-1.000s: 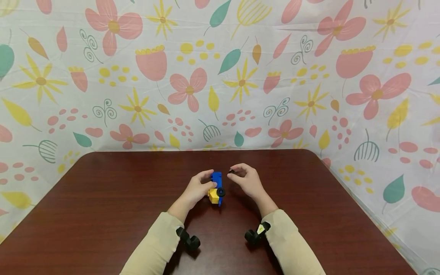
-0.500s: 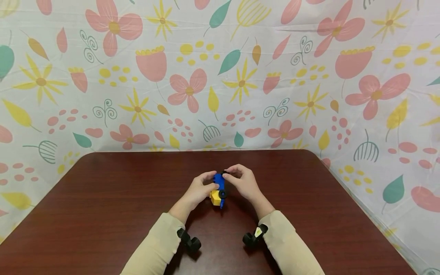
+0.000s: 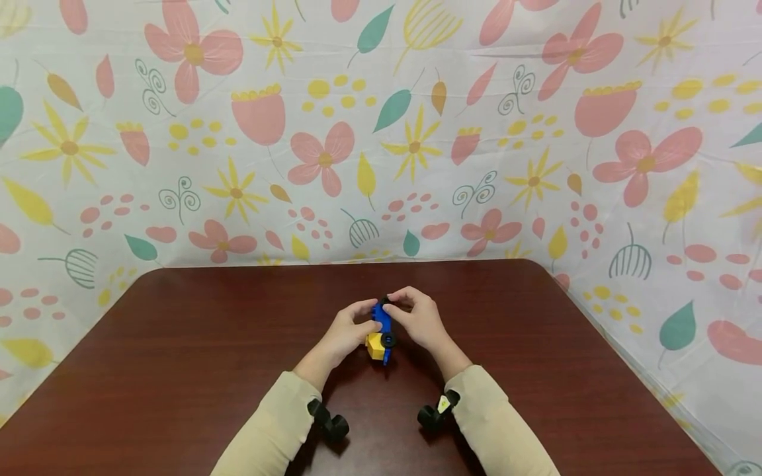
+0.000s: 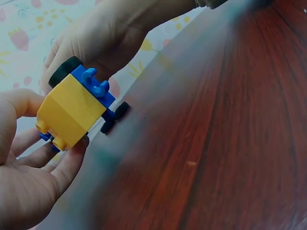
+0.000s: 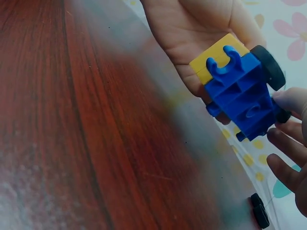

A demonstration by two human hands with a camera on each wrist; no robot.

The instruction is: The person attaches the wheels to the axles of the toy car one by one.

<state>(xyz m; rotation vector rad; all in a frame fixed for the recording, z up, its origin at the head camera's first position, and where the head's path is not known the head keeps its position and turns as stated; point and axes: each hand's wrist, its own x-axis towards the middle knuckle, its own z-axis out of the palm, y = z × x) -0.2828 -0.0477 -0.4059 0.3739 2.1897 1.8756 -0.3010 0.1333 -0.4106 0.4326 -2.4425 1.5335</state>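
My left hand grips a toy vehicle built from a blue base and a yellow block, held above the table. One black wheel sits on the base's near right side. At the far end, my right hand pinches a second black wheel against the blue base; whether it is seated is hidden by the fingers. In the right wrist view the base's hollow underside and blue hook face the camera. Bare blue pegs show on the opposite side.
The dark red wooden table spreads below both hands. A flower-printed cloth hangs behind it. Black cameras are strapped to the wrists over beige sleeves. In the right wrist view a small black object, its kind unclear, shows low down.
My right hand has moved left, bringing its wheel from beside the toy up against the blue base. The left hand and the vehicle have shifted slightly right and nearer.
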